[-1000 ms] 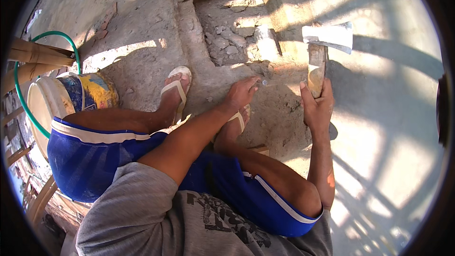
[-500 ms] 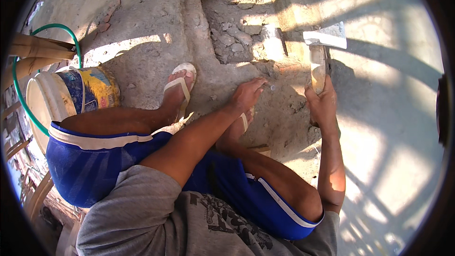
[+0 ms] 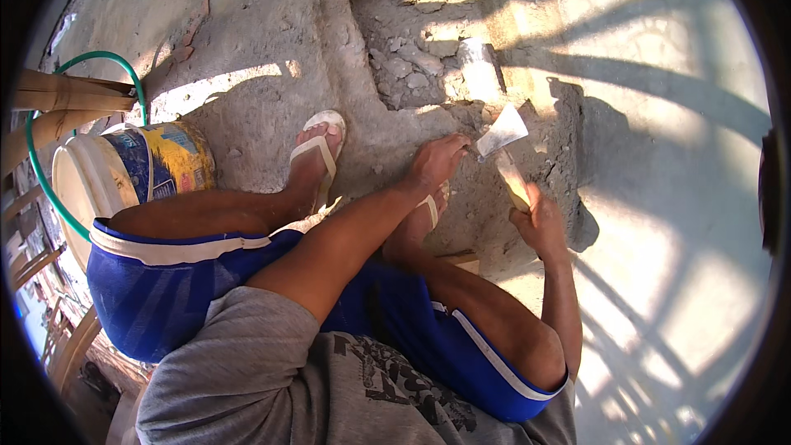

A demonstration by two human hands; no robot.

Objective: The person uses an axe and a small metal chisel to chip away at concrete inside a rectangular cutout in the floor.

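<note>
My right hand (image 3: 540, 221) is closed around the wooden handle of a hatchet (image 3: 509, 173). Its pale flared blade points up and to the right, and the narrow back end of its head is beside the fingertips of my left hand (image 3: 437, 161). Those left fingers are curled round a thin metal rod, which is almost wholly hidden by the hand and hatchet head; only a small end showed earlier. The left hand is low over the rough concrete, in front of a rectangular pit (image 3: 383, 91) holding broken rubble.
A pale pipe-like piece (image 3: 480, 70) lies at the pit's right side. To the left a yellow and blue bucket (image 3: 177, 156) lies tipped beside bamboo poles (image 3: 74, 92) and a green hose (image 3: 33, 148). My sandalled foot (image 3: 317, 152) rests near the pit; smooth concrete (image 3: 676, 222) spreads right.
The hatchet has swung down and left, from upright at the right to beside my left hand. My left hand stays nearly in place.
</note>
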